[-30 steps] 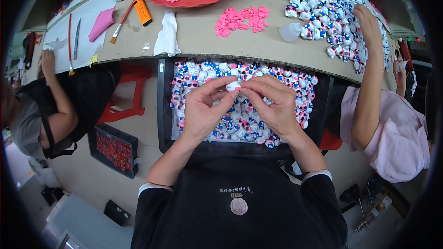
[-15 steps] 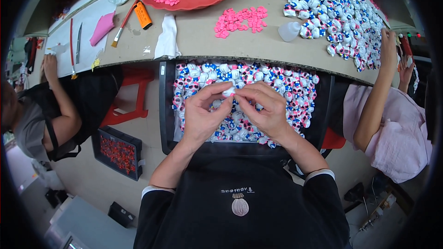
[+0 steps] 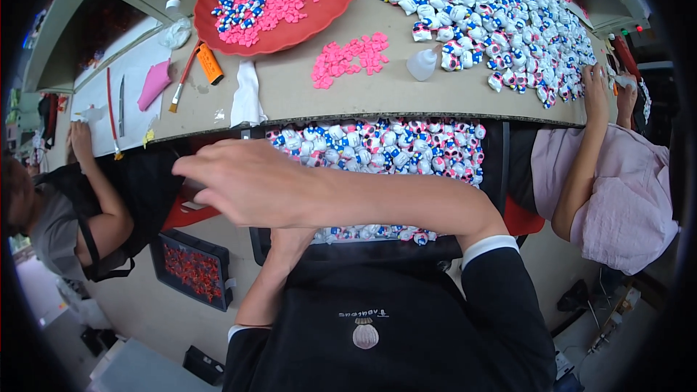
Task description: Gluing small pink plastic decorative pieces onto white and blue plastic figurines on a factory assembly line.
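My right hand (image 3: 243,180) reaches across my body to the left, slightly blurred, its thumb and fingers apart with nothing visible between them. Its forearm passes over a black crate (image 3: 495,181) on my lap. Many small white, blue and pink figurines (image 3: 392,147) fill that crate. Of my left hand only the wrist (image 3: 290,241) shows below the right forearm; its fingers are hidden, so whatever they hold cannot be seen.
On the table are a red dish (image 3: 290,33) of pink pieces, loose pink pieces (image 3: 348,58), a white bottle (image 3: 422,64), a white cloth (image 3: 247,94), an orange lighter (image 3: 210,65), a brush (image 3: 183,80) and heaped figurines (image 3: 494,22). People sit on both sides. A floor crate (image 3: 190,268) stands left.
My right hand has left the figurine it pinched with the left hand and swung left across the crate. The left hand is now covered. The view has shifted slightly.
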Motion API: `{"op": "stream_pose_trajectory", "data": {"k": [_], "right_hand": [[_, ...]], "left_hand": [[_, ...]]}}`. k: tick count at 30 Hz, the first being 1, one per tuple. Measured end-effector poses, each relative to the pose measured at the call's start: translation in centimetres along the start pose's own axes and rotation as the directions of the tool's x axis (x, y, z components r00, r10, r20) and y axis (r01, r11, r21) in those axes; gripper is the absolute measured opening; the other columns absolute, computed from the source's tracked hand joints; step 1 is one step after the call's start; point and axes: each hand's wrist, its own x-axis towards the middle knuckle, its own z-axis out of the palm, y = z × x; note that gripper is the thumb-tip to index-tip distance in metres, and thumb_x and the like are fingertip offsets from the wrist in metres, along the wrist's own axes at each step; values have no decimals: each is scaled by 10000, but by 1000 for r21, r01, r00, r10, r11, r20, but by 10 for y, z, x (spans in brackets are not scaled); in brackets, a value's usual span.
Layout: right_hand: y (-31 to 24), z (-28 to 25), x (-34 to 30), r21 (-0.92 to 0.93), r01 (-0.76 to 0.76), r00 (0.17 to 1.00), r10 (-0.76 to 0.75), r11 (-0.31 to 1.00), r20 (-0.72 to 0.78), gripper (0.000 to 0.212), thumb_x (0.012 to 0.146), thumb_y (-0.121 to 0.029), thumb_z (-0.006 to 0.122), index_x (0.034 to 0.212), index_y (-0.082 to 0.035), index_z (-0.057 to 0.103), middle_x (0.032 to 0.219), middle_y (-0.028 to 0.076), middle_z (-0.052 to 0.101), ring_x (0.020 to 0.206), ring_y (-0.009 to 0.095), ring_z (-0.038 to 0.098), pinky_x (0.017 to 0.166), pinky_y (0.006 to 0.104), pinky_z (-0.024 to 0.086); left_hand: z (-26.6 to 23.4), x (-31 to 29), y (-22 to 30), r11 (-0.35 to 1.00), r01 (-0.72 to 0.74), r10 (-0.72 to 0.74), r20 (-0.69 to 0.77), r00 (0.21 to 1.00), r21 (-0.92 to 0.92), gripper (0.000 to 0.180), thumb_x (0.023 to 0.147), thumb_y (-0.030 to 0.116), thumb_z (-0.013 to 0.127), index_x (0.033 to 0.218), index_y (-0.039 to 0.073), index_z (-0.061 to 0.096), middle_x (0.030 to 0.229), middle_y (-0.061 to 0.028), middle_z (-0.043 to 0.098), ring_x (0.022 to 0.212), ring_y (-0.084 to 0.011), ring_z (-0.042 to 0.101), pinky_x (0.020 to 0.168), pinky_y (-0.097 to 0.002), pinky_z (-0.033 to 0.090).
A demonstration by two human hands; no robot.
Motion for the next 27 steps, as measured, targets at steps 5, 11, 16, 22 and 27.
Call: {"op": "stream_pose_trajectory", "data": {"k": [5,11,16,22,27], "right_hand": [[0,-12,-19,-112,19,1000,-18,993,10,247,810,-146,583,1030,-48,529,823,113,558,846,274,574,700,384,480],[15,-108,-120,-249,-429,806,243,868,-540,93,764,-62,668,845,-26,639,729,59,623,623,134,574,533,252,437],[46,-146,-129,-363,-572,632,113,736,-766,353,731,-102,732,1040,-16,584,717,25,567,536,64,445,482,219,379],[63,-143,-127,-159,-590,644,342,792,-684,331,744,-99,699,1033,-2,571,774,75,581,507,122,488,484,275,410],[49,-147,-144,-389,-445,710,53,806,-703,273,747,-90,665,986,11,580,828,130,597,644,217,595,549,319,466]], "left_hand": [[-2,0,0,991,-114,110,60,992,74,314,766,146,689,1054,44,618,950,-131,630,885,-242,593,797,-338,462],[-17,40,46,980,-160,149,101,984,115,161,745,73,685,891,10,660,887,-112,632,833,-252,595,746,-327,462],[12,120,91,928,-370,361,146,921,38,142,782,64,638,911,5,647,892,-133,637,818,-261,609,726,-333,472],[77,227,114,614,-788,738,319,594,48,217,772,-8,587,981,23,635,944,-112,621,864,-265,592,750,-333,467],[94,242,117,616,-780,605,569,557,108,252,759,-10,592,999,54,638,920,-111,590,851,-279,583,762,-366,464]]}}
